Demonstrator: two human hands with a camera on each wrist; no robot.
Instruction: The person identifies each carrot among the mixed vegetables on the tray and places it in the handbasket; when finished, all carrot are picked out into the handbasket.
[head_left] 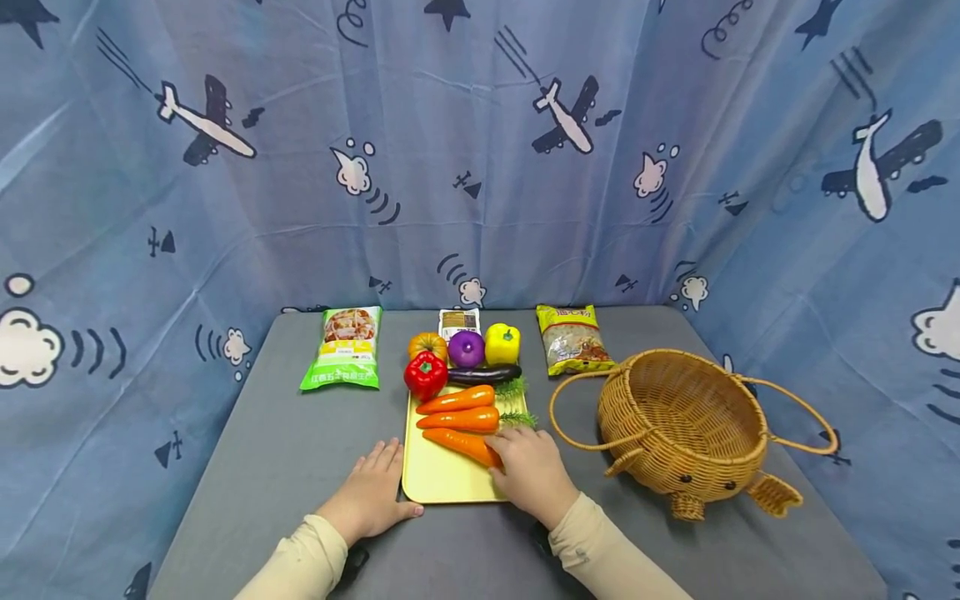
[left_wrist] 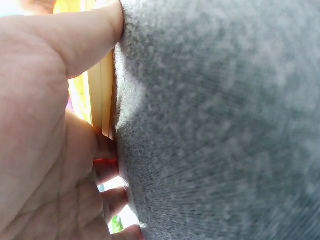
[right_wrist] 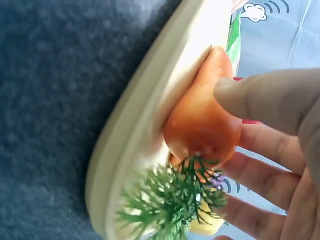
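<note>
Head view: left hand (head_left: 377,490) outspread on table (head_left: 247,467), right hand (head_left: 534,472) with nearest carrot (head_left: 459,444) pinched.

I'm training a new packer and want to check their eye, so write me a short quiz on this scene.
1. What does the right hand's grip hold?
A) The eggplant
B) The carrot nearest the person
C) A basket handle

2. True or false: in the head view, the wicker basket stands to the right of the yellow tray.

3. How many carrots show in the head view?

Key: 1. B, with the thumb on the carrot; 2. True; 3. Three.
</note>
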